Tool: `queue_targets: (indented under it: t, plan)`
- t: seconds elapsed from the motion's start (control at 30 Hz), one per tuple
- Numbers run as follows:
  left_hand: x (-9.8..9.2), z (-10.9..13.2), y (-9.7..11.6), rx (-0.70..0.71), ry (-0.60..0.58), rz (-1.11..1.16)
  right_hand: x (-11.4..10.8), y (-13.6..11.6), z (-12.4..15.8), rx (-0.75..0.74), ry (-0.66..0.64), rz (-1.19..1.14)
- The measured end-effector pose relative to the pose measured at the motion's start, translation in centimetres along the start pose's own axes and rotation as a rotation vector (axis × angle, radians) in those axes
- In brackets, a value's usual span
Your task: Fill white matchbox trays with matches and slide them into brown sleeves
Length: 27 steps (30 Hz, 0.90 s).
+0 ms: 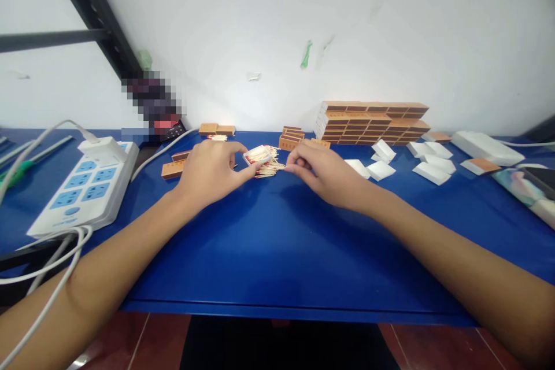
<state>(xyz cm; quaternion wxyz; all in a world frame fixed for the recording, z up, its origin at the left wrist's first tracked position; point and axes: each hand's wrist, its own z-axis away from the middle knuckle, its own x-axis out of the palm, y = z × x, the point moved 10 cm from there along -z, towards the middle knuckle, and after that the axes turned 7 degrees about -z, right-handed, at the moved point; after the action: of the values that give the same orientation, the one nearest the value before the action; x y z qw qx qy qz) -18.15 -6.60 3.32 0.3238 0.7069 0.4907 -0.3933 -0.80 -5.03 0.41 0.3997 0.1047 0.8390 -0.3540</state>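
My left hand (214, 167) grips a small white matchbox tray (256, 155) between thumb and fingers, and some matches lie in it. Beside and beneath the tray spreads a pile of loose matches (271, 169) with red heads. At the right side of that pile is my right hand (318, 170), its thumb and index finger pinched together at the match ends. Whether a match is between those fingertips is too small to make out. Brown matchbox sleeves (172, 170) lie behind my left hand, and more matchboxes (291, 137) stand behind the pile.
A stack of matchboxes (373, 122) stands against the wall at the back right. Several white trays (431, 172) lie in front of it. On the left sit a power strip (87, 185) and white cables (80, 243). A phone (540, 180) is at the right edge.
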Motion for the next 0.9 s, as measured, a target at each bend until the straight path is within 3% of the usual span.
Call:
queue_targets:
  t: [0.13,0.37,0.7,0.9]
  plan:
    - [1.2,0.6,1.5,0.076,-0.114,0.056,-1.6,0.0,0.1,0.011,0.099,-0.054]
    - [1.6,1.4,3.4,0.180,-0.158,0.168,1.2,-1.0,0.1,-0.044,0.004,-0.130]
    - [1.7,1.3,3.2,0.209,-0.158,0.167,0.7,-0.8,0.2,-0.030,-0.027,-0.053]
    - [1.6,0.8,2.3,0.170,-0.152,0.122,0.2,-0.5,0.2,-0.038,0.055,-0.035]
